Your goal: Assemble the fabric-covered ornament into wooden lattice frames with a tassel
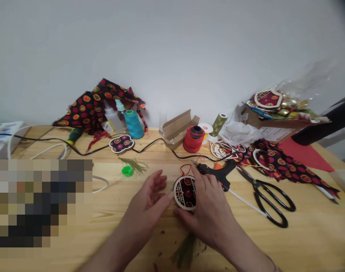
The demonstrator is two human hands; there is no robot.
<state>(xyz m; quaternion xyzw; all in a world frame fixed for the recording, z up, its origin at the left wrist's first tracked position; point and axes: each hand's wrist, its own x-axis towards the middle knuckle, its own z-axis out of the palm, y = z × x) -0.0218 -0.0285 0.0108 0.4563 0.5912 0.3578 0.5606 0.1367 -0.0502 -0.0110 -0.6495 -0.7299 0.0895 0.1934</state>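
1. Round fretwork ornament (184, 192) sits mid-bench, a wooden ring over black-and-red fabric, with a red cord loop (185, 169) rising from its top!
2. Right hand (209, 215) is clasped over its right side, fingers curled across the rim. Left hand (147, 200) is open, fingers spread, fingertips right at the left rim.
3. Below them, a green tassel (185, 250) lies toward the near edge of the bench (302, 238).
4. Just past the right hand, a black hot glue gun (217, 173); to its right, black-handled scissors (270, 202).
5. Further left, a green bottle cap (127, 171) beside loose green strands (134, 165).
6. Along the far edge: a cloud-shaped ornament (121, 144), a red spool (193, 139), a teal thread cone (133, 124) and patterned fabric (97, 105). At the far right corner, a cardboard box (274, 126) holds more ornaments (268, 99).
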